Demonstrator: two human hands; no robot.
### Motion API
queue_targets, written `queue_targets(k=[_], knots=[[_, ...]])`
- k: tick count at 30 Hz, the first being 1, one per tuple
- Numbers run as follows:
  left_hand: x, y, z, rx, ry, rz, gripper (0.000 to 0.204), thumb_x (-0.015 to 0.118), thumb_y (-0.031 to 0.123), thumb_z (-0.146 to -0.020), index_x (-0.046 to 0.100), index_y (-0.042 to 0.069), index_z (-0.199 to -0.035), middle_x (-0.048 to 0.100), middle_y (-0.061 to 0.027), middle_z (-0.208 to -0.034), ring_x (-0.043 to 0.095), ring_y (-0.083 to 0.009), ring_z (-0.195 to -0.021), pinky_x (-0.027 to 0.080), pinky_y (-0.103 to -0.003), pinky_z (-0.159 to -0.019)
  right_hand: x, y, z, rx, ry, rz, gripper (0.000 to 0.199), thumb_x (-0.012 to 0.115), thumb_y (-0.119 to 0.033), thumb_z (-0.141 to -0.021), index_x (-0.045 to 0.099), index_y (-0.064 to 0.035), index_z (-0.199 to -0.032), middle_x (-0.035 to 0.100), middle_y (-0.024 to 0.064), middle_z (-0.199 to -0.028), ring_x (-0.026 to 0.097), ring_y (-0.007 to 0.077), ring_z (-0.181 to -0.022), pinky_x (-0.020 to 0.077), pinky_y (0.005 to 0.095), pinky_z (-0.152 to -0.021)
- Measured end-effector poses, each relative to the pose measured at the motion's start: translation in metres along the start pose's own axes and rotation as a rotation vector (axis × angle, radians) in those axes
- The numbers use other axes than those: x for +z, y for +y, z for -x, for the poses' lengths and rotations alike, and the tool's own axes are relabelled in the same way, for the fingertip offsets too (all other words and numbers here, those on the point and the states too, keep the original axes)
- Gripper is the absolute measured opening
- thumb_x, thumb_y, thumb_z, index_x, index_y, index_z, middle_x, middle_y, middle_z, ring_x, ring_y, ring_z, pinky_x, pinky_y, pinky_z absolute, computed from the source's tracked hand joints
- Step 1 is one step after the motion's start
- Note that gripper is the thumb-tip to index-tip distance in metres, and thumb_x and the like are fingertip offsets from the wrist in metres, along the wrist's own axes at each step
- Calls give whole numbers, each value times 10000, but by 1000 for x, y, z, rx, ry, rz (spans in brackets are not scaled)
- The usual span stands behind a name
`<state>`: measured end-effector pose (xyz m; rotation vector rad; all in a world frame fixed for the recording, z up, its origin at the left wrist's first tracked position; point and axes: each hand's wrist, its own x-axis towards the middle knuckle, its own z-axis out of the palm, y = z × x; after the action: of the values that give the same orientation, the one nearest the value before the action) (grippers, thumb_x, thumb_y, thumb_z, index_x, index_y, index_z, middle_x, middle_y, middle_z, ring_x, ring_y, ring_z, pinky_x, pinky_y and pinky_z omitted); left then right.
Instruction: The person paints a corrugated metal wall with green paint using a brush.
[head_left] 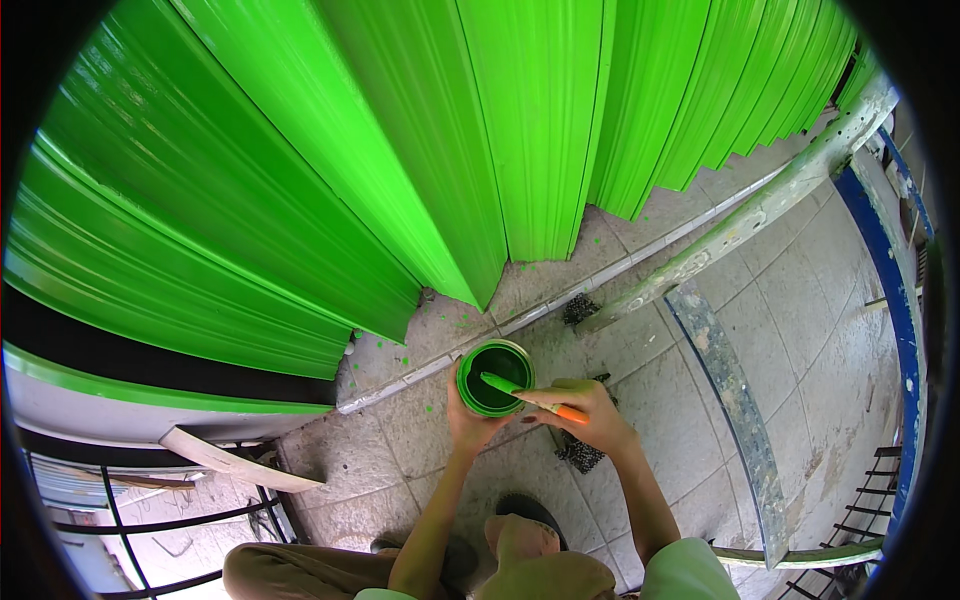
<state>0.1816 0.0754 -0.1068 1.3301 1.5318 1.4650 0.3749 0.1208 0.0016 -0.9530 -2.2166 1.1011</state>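
Note:
My left hand is wrapped round the side of a round paint can and holds it up off the floor. Dark green paint shows inside, with brighter green smeared along the inner wall. My right hand grips a paintbrush by its orange handle. The brush's bright green bristles lie over the can's mouth, pointing left; whether their tip touches the paint I cannot tell. Beyond both hands stands a tall folded metal shutter, coated in glossy green.
Green drips spot the tiled floor below the shutter. A paint-stained metal pole and a flat bar cross the right side, near a blue frame. At the lower left are a white strip and black bars.

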Motion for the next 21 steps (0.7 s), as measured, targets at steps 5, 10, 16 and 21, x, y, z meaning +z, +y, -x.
queue_targets(k=[5, 10, 16, 21], knots=[[-3, -36, 14, -61, 69, 40, 1049, 904, 117, -490, 296, 50, -1343, 522, -98, -1214, 532, -232, -1113, 439, -352, -945, 30, 15, -2, 3, 213, -581, 326, 703, 19, -751, 681, -70, -1064, 660, 58, -811, 601, 101, -688, 462, 249, -589], [-7, -63, 18, -99, 57, 48, 1028, 916, 132, -479, 312, 58, -1308, 520, -92, -1204, 538, -227, -1086, 441, -357, -929, 45, 9, -2, -96, 244, -416, 277, 700, 9, -747, 687, -47, -1017, 649, 68, -785, 576, 102, -654, 438, 229, -571], [-6, -63, 20, -130, 37, 7, 1021, 926, 167, -479, 314, 60, -1289, 529, -88, -1175, 544, -227, -1063, 440, -357, -921, 42, -10, 1, -116, 294, -286, 287, 666, 25, -752, 674, -31, -1033, 654, 98, -814, 581, 113, -662, 451, 232, -598], [-5, -63, 19, -174, 3, 48, 990, 927, 155, -481, 331, 63, -1266, 518, -86, -1185, 547, -222, -1052, 450, -356, -905, 52, 6, 6, -19, 346, -363, 319, 643, 28, -776, 631, 14, -1094, 679, 101, -903, 630, 100, -763, 485, 218, -670]])
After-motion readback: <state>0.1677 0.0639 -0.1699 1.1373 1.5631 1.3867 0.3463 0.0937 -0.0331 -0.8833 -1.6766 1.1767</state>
